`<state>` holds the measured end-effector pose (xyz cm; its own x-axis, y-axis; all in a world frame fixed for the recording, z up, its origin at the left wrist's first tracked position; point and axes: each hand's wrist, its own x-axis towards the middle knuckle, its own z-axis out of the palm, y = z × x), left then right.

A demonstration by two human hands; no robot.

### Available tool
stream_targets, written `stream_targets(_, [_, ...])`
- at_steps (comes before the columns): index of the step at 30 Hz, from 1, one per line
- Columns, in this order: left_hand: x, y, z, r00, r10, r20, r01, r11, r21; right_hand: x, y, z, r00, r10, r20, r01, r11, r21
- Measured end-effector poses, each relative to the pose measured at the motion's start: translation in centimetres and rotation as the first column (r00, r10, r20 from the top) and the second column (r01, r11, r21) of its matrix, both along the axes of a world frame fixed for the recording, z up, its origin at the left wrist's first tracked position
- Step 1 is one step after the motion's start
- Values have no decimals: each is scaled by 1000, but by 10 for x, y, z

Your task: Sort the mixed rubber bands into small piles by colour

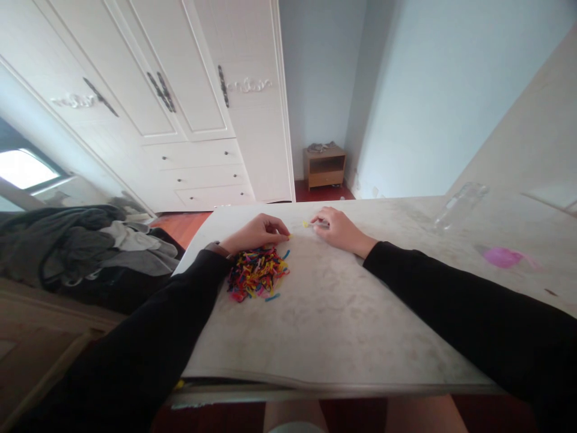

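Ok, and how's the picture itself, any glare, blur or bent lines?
Head view: the pane at far left glares white; same view, the wardrobe leans, suggesting wide-lens distortion; same view, the bottle looks soft, and the yellow bit by the right hand is too blurred to identify.

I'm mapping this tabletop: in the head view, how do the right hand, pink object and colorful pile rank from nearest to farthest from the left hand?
From the left hand:
1. Colorful pile: just on the wearer's side of it.
2. Right hand: across to the right.
3. Pink object: far right.
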<state>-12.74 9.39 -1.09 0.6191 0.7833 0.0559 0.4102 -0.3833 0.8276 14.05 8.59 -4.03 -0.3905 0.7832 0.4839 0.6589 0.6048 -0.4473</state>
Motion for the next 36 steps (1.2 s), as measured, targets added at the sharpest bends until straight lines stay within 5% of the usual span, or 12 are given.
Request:
stream_targets(4, [0, 1, -1, 1000, -3, -1, 3, 1000, 5, -5, -9, 5, 998, 43, -36, -41, 998, 47])
stream_targets(9, [-1, 1, -2, 999, -35, 32, 34, 999, 27, -18, -32, 14, 938, 340, 71, -342, 939, 23])
stream_targets(13, [-1, 1, -2, 998, -44, 33, 43, 999, 26, -25, -39, 16, 904, 414, 106, -415, 910, -18])
stream_targets(17, [0, 1, -3, 999, -31, 38, 31, 1000, 4, -24, -36, 14, 925, 376, 55, -376, 926, -4])
stream_targets(24, [-1, 0, -3, 999, -21, 30, 22, 999, -23, -12, -15, 6, 994, 45, -102, -48, 998, -28])
stream_targets(36, [-1, 2, -5, 999, -26, 33, 27, 1000, -15, -10, -6, -2, 999, 43, 21, -45, 996, 76])
